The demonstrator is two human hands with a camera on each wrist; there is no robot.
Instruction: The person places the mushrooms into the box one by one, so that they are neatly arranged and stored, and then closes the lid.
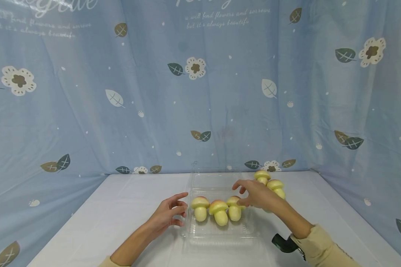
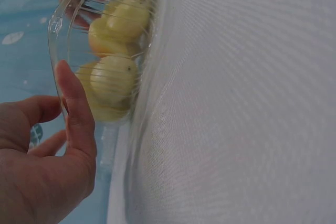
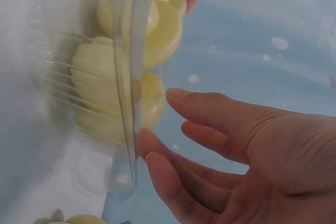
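Note:
A clear plastic box [image 1: 220,231] lies open with several yellow mushroom-shaped pieces inside. The left mushroom [image 1: 200,214], middle mushroom [image 1: 220,218] and right mushroom [image 1: 235,213] show plainly, caps toward the back. My left hand [image 1: 168,215] is at the box's left side, fingers spread and loosely bent. In the left wrist view its fingertips are right at the clear rim [image 2: 51,40]. Over the box's right side is my right hand [image 1: 255,194], thumb and fingers apart. Its fingertips overlap the right mushroom's edge. In the right wrist view nothing shows between them.
The transparent lid [image 1: 215,181] is folded back behind the box. Outside it, a rear mushroom [image 1: 262,176] and another mushroom [image 1: 276,187] lie beyond my right forearm, which partly covers them. A blue patterned curtain [image 1: 147,111] borders the white table [image 1: 120,200] at the back and sides.

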